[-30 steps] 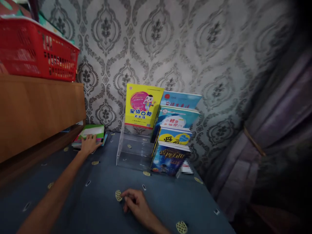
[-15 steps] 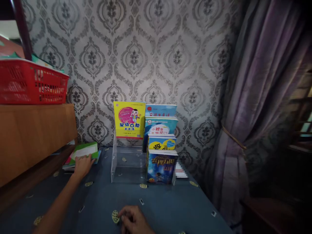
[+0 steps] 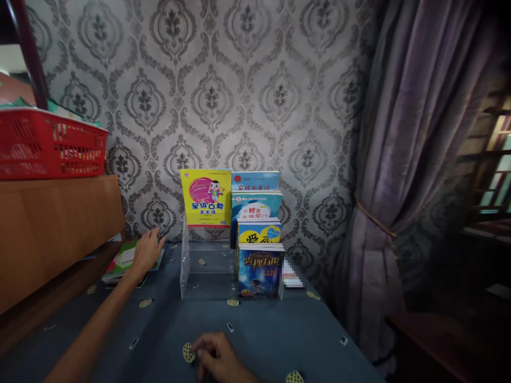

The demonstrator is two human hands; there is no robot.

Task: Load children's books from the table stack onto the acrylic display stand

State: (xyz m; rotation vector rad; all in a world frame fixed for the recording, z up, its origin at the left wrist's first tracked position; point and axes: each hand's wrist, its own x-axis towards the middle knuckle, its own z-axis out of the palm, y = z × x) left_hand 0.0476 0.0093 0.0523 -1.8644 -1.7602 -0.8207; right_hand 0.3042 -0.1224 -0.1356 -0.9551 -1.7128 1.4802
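My left hand (image 3: 148, 250) is over the right part of a low pile of books and booklets (image 3: 126, 254) at the left. Its fingers are stretched out and somewhat apart, with nothing seen in them; whether it touches the pile I cannot tell. Near the front, my right hand (image 3: 219, 355) rests on the tablecloth, fingers loosely bent and thumb apart, holding nothing visible. Between and beyond them stands a clear tiered book rack (image 3: 184, 266). A yellow workbook (image 3: 206, 198) is upright in its back left. Several picture books, the front one dark blue (image 3: 259, 274), fill its right column.
A wooden cabinet (image 3: 59, 229) with a red plastic basket (image 3: 51, 143) on top borders the left side. The patterned wall (image 3: 215, 106) is behind the rack, and a grey-purple curtain (image 3: 383, 186) hangs at the right. A blurred-out white item (image 3: 293, 275) lies beside the rack.
My left hand has lifted from the green cover on the pile and moved slightly right and away from me. My right hand stays about where it was. The view has shifted a little.
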